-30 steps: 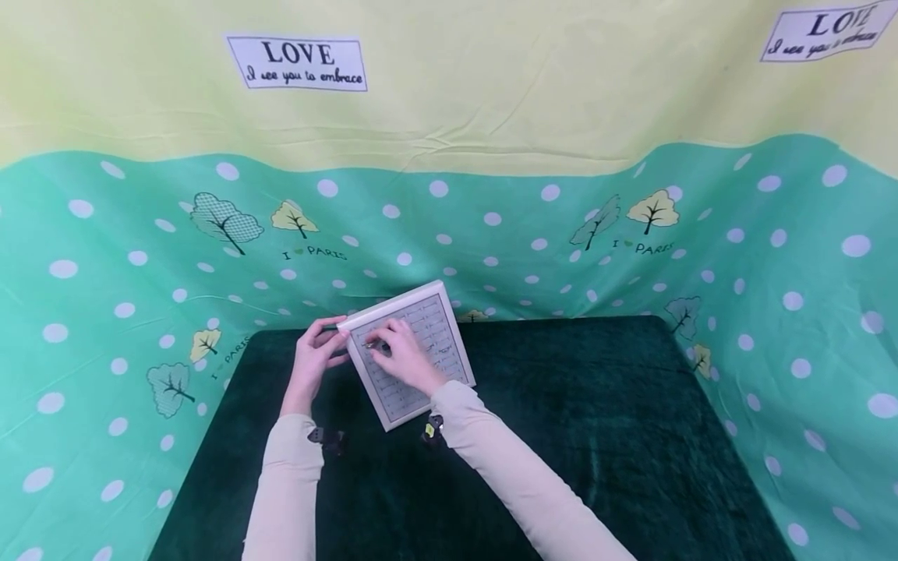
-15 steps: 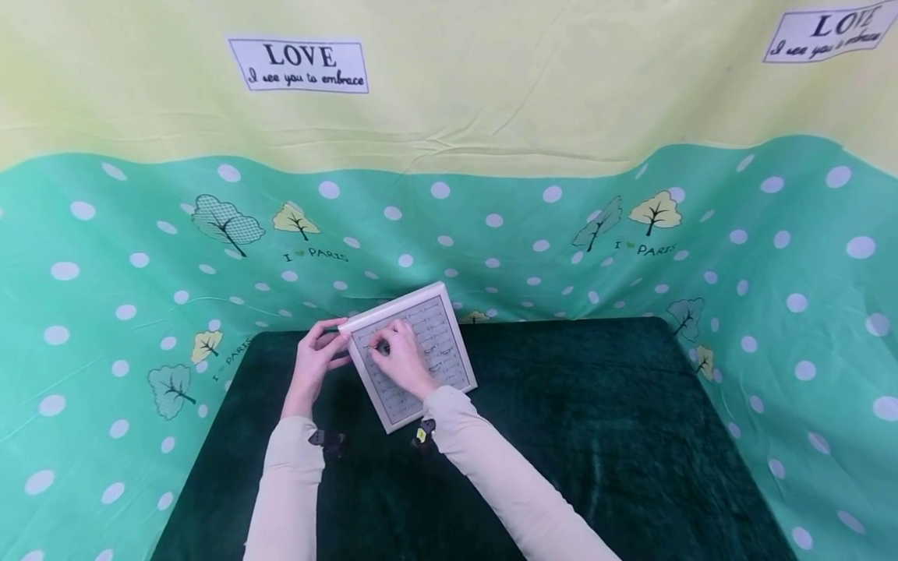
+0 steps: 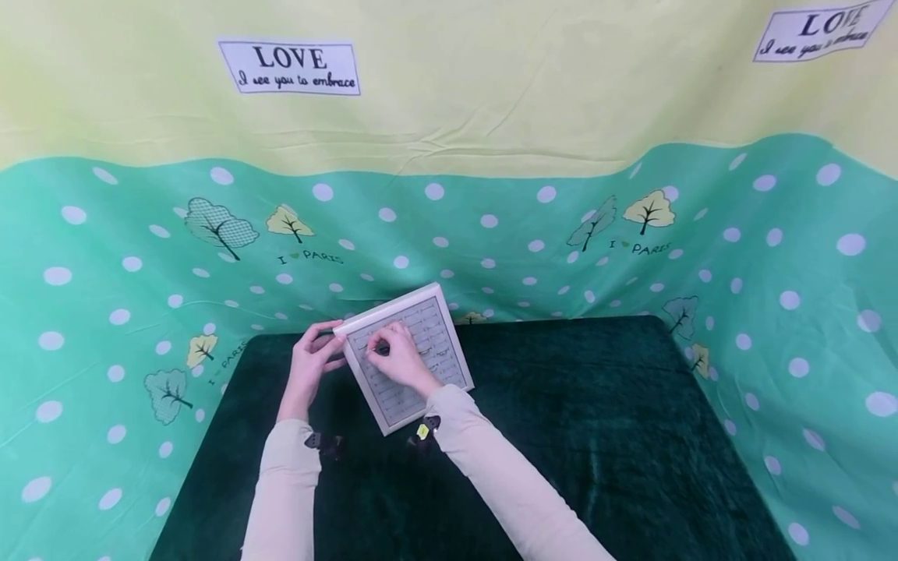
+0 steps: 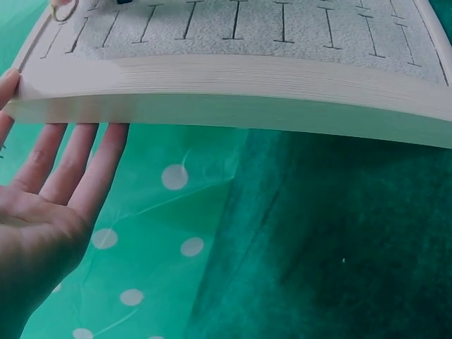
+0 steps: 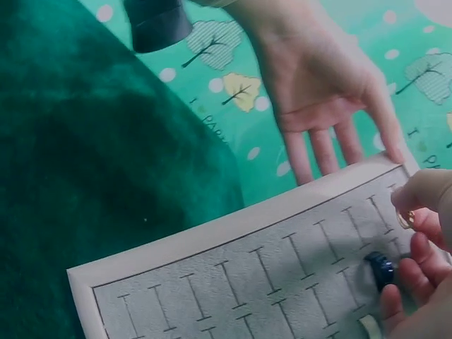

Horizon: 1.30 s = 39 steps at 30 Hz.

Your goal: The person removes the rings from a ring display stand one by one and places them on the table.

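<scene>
A ring display tray [image 5: 212, 230] with a pale rim and a grey slotted pad stands tilted on the dark green cloth. My left hand [image 3: 309, 366] holds its far left corner, the thumb on the rim and the other fingers spread along the outer side. Over the pad, my right hand [image 3: 401, 360] pinches a gold ring [image 5: 406, 219] between thumb and forefinger, close to a slot in the corner row. A dark blue ring [image 5: 381, 270] shows right beside its lower fingers, and part of a pale item [image 5: 369, 326] lies below that. Other rings under the right hand are hidden.
Dark green velvet cloth [image 3: 596, 436] covers the table. A green polka-dot curtain [image 3: 491, 249] with a yellow upper part hangs close behind the tray and along both sides. Dark wrist cameras sit on both wrists, the left one [image 3: 326, 442] low over the cloth.
My right wrist has swung slightly left and down while the fingertips stay at the same part of the pad. The left hand and tray keep their places; the head view has shifted slightly.
</scene>
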Each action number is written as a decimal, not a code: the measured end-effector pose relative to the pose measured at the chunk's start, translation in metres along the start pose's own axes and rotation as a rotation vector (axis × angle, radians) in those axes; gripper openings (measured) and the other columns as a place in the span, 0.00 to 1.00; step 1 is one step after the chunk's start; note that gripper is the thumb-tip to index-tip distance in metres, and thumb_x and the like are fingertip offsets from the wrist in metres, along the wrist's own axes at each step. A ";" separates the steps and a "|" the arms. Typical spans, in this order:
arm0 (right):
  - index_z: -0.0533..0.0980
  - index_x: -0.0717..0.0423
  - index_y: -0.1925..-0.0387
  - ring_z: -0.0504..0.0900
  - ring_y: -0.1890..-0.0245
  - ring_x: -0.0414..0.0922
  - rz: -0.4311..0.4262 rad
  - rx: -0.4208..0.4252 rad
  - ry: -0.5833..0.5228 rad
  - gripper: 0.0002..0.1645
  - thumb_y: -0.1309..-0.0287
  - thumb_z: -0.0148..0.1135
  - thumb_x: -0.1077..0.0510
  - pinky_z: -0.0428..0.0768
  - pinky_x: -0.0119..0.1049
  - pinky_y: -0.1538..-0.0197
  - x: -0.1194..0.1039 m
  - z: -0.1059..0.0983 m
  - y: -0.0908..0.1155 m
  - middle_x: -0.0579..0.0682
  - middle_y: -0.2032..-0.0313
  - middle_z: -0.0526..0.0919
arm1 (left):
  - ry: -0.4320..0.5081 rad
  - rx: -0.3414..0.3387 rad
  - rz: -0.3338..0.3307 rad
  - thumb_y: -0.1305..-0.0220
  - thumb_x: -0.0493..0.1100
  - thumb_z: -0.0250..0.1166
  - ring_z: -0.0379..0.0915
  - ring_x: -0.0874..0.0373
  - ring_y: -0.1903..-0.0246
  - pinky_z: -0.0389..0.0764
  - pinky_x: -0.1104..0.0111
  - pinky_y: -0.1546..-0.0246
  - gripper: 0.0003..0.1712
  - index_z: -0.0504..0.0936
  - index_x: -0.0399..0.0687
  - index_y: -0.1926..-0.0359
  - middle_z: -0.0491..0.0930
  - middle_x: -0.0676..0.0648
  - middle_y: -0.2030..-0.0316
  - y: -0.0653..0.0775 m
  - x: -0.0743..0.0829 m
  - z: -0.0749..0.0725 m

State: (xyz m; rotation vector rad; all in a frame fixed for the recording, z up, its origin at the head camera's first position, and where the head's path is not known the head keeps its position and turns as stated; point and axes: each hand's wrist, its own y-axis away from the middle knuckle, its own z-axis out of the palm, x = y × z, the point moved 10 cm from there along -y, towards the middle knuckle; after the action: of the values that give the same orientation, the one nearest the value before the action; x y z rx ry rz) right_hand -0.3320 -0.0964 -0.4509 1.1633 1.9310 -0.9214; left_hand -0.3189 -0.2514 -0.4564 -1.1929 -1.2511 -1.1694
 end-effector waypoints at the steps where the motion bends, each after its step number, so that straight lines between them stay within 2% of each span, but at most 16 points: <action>1: 0.77 0.54 0.69 0.68 0.56 0.42 0.000 -0.010 -0.018 0.03 0.45 0.65 0.62 0.68 0.32 0.50 -0.001 0.000 0.001 0.46 0.62 0.69 | 0.001 0.003 -0.001 0.32 0.41 0.62 0.82 0.60 0.61 0.72 0.44 0.51 0.26 0.67 0.32 0.39 0.78 0.45 0.52 0.000 0.000 -0.001; 4: 0.76 0.55 0.69 0.70 0.57 0.41 -0.007 -0.023 -0.078 0.04 0.44 0.64 0.64 0.69 0.31 0.50 -0.004 -0.003 0.002 0.47 0.60 0.70 | 0.006 0.012 0.002 0.32 0.41 0.62 0.82 0.60 0.61 0.73 0.45 0.52 0.26 0.67 0.32 0.39 0.79 0.49 0.55 0.000 0.000 -0.002; 8: 0.75 0.56 0.68 0.73 0.57 0.43 -0.019 0.004 -0.150 0.05 0.43 0.63 0.67 0.72 0.32 0.49 -0.003 -0.012 0.007 0.48 0.59 0.72 | 0.015 0.013 0.008 0.33 0.41 0.62 0.81 0.60 0.61 0.73 0.45 0.51 0.26 0.67 0.32 0.39 0.79 0.50 0.57 -0.001 0.000 -0.002; 15: 0.75 0.58 0.66 0.75 0.55 0.49 0.006 0.059 -0.189 0.04 0.43 0.61 0.67 0.75 0.46 0.50 0.011 -0.031 0.023 0.49 0.58 0.72 | 0.016 0.017 -0.001 0.32 0.41 0.62 0.81 0.59 0.61 0.75 0.49 0.52 0.25 0.68 0.33 0.39 0.79 0.49 0.57 0.000 -0.002 -0.002; 24: 0.76 0.59 0.67 0.76 0.60 0.49 0.016 0.144 -0.080 0.03 0.43 0.63 0.65 0.76 0.39 0.59 0.040 -0.062 0.040 0.51 0.62 0.75 | 0.026 0.023 -0.005 0.32 0.40 0.62 0.81 0.59 0.61 0.77 0.51 0.52 0.25 0.68 0.33 0.39 0.80 0.50 0.58 0.000 -0.002 -0.001; 34: 0.76 0.57 0.66 0.74 0.60 0.51 0.099 0.182 -0.082 0.03 0.42 0.63 0.64 0.72 0.37 0.60 0.083 -0.084 0.057 0.50 0.62 0.73 | 0.031 0.023 -0.007 0.32 0.41 0.62 0.81 0.59 0.61 0.78 0.53 0.53 0.26 0.68 0.34 0.39 0.80 0.52 0.58 0.000 -0.005 0.000; 39: 0.76 0.60 0.66 0.75 0.60 0.53 0.105 0.197 -0.068 0.03 0.43 0.62 0.65 0.73 0.36 0.62 0.101 -0.091 0.065 0.53 0.62 0.74 | 0.037 0.031 0.001 0.33 0.41 0.62 0.81 0.59 0.61 0.80 0.56 0.56 0.25 0.69 0.34 0.39 0.80 0.51 0.58 -0.005 -0.012 -0.004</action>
State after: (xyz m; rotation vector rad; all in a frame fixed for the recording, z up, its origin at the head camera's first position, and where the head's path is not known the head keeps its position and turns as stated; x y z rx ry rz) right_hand -0.3268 0.0449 -0.5029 1.3154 1.7382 -1.0983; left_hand -0.3235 -0.2560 -0.4682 -1.1436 -1.2361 -1.1622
